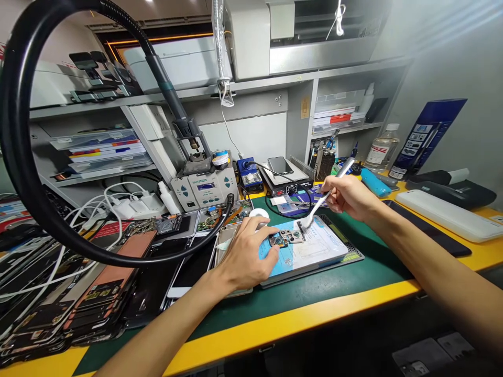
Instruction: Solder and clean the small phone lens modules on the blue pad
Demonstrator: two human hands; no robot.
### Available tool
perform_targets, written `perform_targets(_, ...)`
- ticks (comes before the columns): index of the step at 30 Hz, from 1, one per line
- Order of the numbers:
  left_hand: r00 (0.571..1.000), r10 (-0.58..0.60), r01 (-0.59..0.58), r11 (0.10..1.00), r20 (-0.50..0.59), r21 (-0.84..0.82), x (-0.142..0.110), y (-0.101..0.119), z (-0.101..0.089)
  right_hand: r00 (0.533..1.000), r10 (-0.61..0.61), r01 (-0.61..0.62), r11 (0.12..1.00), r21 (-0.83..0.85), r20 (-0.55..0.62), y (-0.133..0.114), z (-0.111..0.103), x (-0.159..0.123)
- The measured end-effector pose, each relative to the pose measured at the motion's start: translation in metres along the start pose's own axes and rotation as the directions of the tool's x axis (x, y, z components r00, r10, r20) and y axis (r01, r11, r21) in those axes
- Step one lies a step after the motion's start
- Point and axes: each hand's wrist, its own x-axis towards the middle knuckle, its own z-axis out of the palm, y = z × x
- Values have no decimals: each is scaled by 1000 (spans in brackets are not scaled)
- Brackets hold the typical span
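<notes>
My right hand (346, 195) grips a white-handled brush (328, 192), its dark bristles down at the right end of a small phone camera module (290, 237). That module, with several round lenses, lies on a blue-and-white printed book or box (318, 248). From the left, my left hand (253, 248) holds the module's left end between thumb and forefinger, with its palm low over the book's edge. A white roll (259, 213) shows just behind my left fingers.
Stacked phone parts (106, 277) and white cables crowd the left. A thick black hose (18, 157) arcs across the left foreground to a soldering station (206, 187). A clear bottle (382, 149), a blue box (428, 136) and a white slab-shaped case (448, 214) stand or lie on the right.
</notes>
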Motion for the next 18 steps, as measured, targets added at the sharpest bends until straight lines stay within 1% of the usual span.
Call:
perform_targets(5, 1000, -9, 9, 1000, 2, 3, 1, 1, 0, 1000, -5, 6, 998, -63, 16, 3, 5, -2)
perform_targets(13, 1000, -14, 14, 1000, -1, 5, 0, 1, -1, 999, 13, -10, 997, -75, 39, 4, 9, -4)
perform_targets(18, 1000, -17, 17, 1000, 18, 3, 0, 0, -1, 999, 16, -13, 997, -76, 41, 3, 10, -5)
